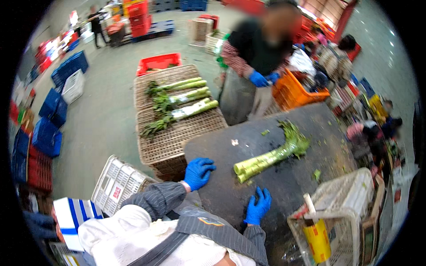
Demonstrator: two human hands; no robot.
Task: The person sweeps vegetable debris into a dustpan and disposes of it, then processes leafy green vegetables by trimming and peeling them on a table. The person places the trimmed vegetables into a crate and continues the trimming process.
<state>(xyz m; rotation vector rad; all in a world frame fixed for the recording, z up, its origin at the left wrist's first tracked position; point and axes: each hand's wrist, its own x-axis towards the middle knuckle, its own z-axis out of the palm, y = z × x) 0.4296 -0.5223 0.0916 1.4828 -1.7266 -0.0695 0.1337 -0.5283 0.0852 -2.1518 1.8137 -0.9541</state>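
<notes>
A bundle of celery stalks (263, 161) lies on the dark tabletop (229, 199), its leafy end pointing away to the right and shiny clear film around its upper part. My left hand (199, 174), in a blue glove, rests at the table's left edge, apart from the celery. Below the bundle, my right hand (258, 206) is in a blue glove too, with fingers spread and nothing held. Several wrapped celery bundles (191, 96) lie in a row on upturned plastic crates (179, 136) beyond my left hand.
Across the table stands a person (256, 50) in blue gloves beside an orange crate (298, 89). At right, a white crate (336, 196) holds a yellow roll (318, 241) on a rod. Another white crate (116, 186) leans near my left arm. Leaf scraps (317, 174) dot the table.
</notes>
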